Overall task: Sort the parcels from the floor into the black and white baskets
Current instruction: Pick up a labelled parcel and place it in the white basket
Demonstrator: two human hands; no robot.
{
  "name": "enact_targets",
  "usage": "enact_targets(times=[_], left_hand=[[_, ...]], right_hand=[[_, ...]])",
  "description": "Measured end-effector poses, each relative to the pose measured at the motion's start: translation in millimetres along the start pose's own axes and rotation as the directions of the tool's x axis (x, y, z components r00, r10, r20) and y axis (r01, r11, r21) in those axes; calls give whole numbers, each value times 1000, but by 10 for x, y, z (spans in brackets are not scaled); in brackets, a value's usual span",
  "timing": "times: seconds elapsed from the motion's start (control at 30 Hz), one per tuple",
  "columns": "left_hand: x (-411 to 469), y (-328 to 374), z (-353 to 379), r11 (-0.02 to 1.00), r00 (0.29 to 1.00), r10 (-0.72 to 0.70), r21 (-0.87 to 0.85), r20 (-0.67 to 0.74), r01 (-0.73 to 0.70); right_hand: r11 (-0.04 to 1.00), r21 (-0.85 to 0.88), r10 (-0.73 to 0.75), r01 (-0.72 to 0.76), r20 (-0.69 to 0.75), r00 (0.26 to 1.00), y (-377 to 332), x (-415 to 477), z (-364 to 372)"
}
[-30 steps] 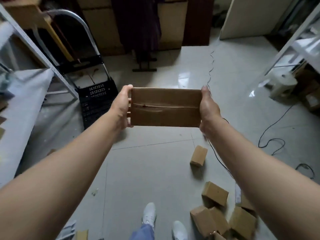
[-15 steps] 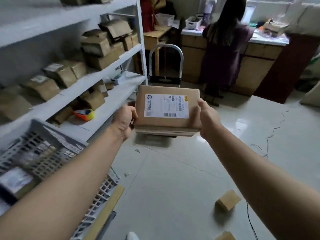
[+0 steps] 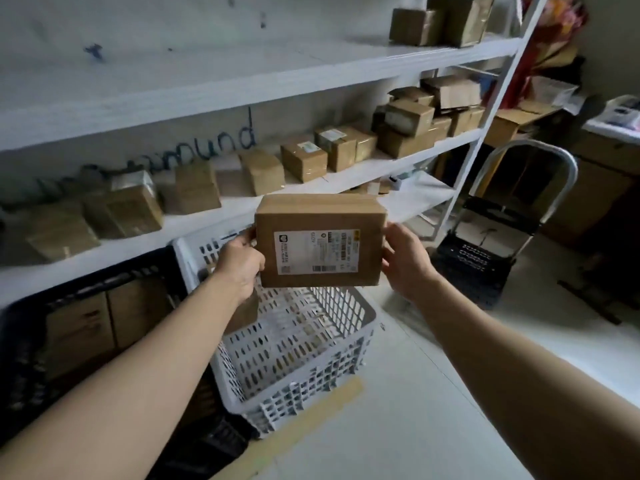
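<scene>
I hold a brown cardboard parcel (image 3: 320,240) with a white shipping label facing me, above the white basket (image 3: 294,358). My left hand (image 3: 240,265) grips its left edge. My right hand (image 3: 405,261) touches its right edge with the fingers spread, so its grip is loose. The white basket stands on the floor below the shelf, and a brown parcel shows inside it, partly hidden by my left wrist. The black basket (image 3: 86,323) sits to the left of it and holds two brown boxes.
White metal shelving (image 3: 207,81) carries several brown parcels along the wall. A hand trolley (image 3: 519,216) with a black crate (image 3: 471,268) stands to the right. A cardboard strip (image 3: 294,431) lies on the pale floor in front of the white basket.
My view swung left from the open floor to the shelf and baskets. The parcel was turned label-up and now hangs over the white basket.
</scene>
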State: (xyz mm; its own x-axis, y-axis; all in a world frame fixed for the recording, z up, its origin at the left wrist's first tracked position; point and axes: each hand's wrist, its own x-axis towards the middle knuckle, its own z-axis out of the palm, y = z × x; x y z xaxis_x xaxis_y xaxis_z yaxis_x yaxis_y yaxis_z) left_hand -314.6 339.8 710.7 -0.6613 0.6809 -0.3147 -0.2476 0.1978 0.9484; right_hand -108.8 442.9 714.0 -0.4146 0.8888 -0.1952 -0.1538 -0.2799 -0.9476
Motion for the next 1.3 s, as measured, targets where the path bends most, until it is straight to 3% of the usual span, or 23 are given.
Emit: enact_targets(times=[0.2,0.3,0.53,0.63,0.8,0.97,1.23,1.3], left_hand=[[274,-80,-760,997,989,-19,-70,-146,9],[394,-105,-978,998,976,-62,-38,-208,56],[817,-109,-1150,985,921,-169,-21,-351,173],[966,-168,-1113,951,899,-309,-103,-311,291],[1278,-261,-855,860,839,-507,-55,-200,507],[1548,-465,-666,807,796,-591,-81,-133,585],[1681,-965,-418,664,692,-722,-271,8,697],[1714,-1088,-380,636,670,-742,-285,32,717]], right_hand=[[999,-37,39,-33,172,984,291,281,757],[992,-58,119,-111,156,981,378,440,1021],[933,-317,205,-172,75,976,414,1168,1362],[902,-374,280,-216,126,952,445,1471,1382],[812,-543,319,-215,105,942,464,2031,1402],[708,-695,294,-127,126,947,607,2504,1439],[693,-716,382,-86,263,886,1045,2805,1545],[642,-766,382,-31,285,879,1204,2860,1573]])
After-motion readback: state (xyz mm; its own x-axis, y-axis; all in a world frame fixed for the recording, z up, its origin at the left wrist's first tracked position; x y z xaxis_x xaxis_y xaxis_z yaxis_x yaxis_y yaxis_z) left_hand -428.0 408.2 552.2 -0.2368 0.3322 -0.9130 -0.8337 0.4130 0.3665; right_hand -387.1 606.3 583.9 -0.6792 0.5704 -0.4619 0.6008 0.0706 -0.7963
